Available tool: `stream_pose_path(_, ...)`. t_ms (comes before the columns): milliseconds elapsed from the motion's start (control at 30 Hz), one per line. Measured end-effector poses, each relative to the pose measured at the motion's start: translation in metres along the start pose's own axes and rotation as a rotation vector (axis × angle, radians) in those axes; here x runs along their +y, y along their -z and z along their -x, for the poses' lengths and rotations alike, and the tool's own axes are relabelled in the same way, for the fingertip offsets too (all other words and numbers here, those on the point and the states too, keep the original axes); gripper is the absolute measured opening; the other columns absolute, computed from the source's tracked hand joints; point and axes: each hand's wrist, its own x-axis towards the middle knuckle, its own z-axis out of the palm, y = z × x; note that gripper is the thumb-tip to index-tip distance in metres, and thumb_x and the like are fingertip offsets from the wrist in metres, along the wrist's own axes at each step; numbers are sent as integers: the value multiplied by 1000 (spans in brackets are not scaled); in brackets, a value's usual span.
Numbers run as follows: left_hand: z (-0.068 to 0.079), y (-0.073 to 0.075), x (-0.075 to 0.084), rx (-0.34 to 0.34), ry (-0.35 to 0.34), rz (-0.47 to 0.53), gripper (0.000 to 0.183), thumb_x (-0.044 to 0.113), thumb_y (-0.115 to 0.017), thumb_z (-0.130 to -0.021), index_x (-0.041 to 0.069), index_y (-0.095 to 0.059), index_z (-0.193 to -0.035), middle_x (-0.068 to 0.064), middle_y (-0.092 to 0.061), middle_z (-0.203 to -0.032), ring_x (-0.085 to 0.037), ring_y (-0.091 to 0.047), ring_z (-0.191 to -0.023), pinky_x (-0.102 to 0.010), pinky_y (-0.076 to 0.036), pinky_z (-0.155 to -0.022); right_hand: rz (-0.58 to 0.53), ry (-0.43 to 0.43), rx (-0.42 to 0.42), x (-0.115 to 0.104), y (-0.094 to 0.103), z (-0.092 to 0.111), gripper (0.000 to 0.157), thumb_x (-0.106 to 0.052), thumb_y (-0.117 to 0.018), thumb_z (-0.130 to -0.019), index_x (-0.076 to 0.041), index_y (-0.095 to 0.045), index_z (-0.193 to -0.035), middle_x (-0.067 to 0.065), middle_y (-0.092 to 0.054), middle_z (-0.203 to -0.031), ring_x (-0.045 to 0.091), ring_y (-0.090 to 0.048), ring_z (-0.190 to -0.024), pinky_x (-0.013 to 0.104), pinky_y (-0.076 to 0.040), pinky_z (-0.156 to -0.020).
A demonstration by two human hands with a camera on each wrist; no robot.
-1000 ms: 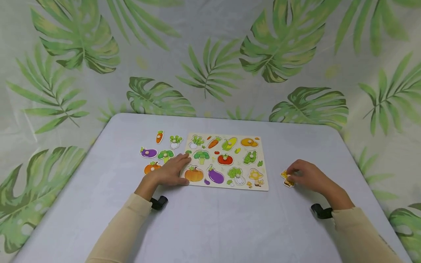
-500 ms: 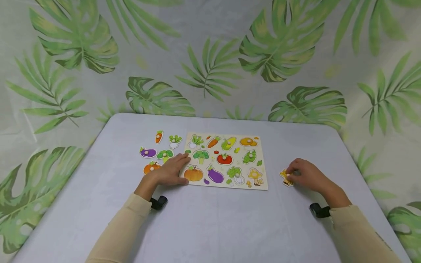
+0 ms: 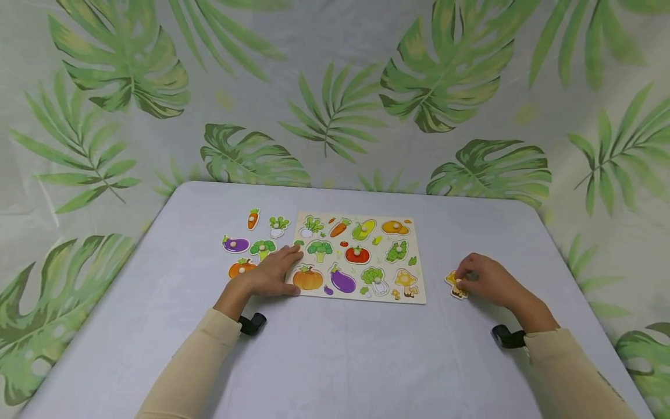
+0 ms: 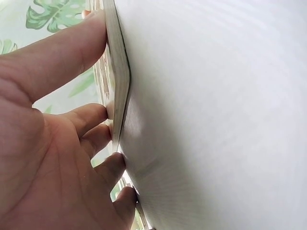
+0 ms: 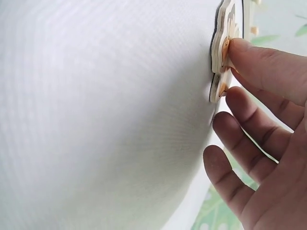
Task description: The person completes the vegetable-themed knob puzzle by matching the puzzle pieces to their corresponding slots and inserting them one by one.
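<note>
A thin pale vegetable puzzle board (image 3: pixel 420 273) lies flat on the table. My left hand (image 3: pixel 269 273) rests at its left edge; in the left wrist view the thumb and fingertips touch the board's edge (image 4: pixel 120 76), fingers fairly straight. Off to the right of the board, my right hand (image 3: pixel 489 282) pinches a yellow mushroom puzzle piece (image 3: pixel 458 294). Up close in the right wrist view, the thumb presses on top of this wooden mushroom piece (image 5: pixel 218 50), which lies on or just above the cloth; the other fingers curve loosely beside it. Its knob is hidden there.
Left of the board lie loose knobbed pieces: a carrot (image 3: pixel 253 219), a radish (image 3: pixel 279 226), an eggplant (image 3: pixel 235 244), a broccoli (image 3: pixel 263 249) and a pumpkin (image 3: pixel 241 269). Knobbed pieces such as the tomato (image 3: pixel 357 255) and corn (image 3: pixel 364 229) sit in the board.
</note>
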Motion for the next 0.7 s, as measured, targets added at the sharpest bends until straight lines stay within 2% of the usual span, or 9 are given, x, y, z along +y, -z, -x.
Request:
stream_pose_path(233,0,-1,0,0,0,-2,85,30,-74,-86,9,-31,-155,-9,-17,-168,-36,-13,-156,-56,-17,-126,7,22,42,-5,4,1,9,-8,-74,-85,-14,-69,-82,12,-66,-106,31,-64,-98,48,-54,-82)
stream_pose_path(367,0,-2,-1,-3,6,6,85,30,-74,-86,9,-30,-156,-8,-17,-168,-35,-12,-156,-56,-16,-126,-14,18,42,-6,3,0,4,-9,-73,-87,-11,-70,-87,14,-66,-110,33,-64,-101,50,-55,-84)
stream_pose_path(700,1,0,0,0,-2,3,85,29,-74,-86,8,-30,-156,-10,-18,-168,-36,-13,-156,-57,-17,-126,-84,34,39,-10,2,-4,4,-10,-72,-88,-8,-69,-90,16,-63,-113,35,-63,-105,54,-57,-88)
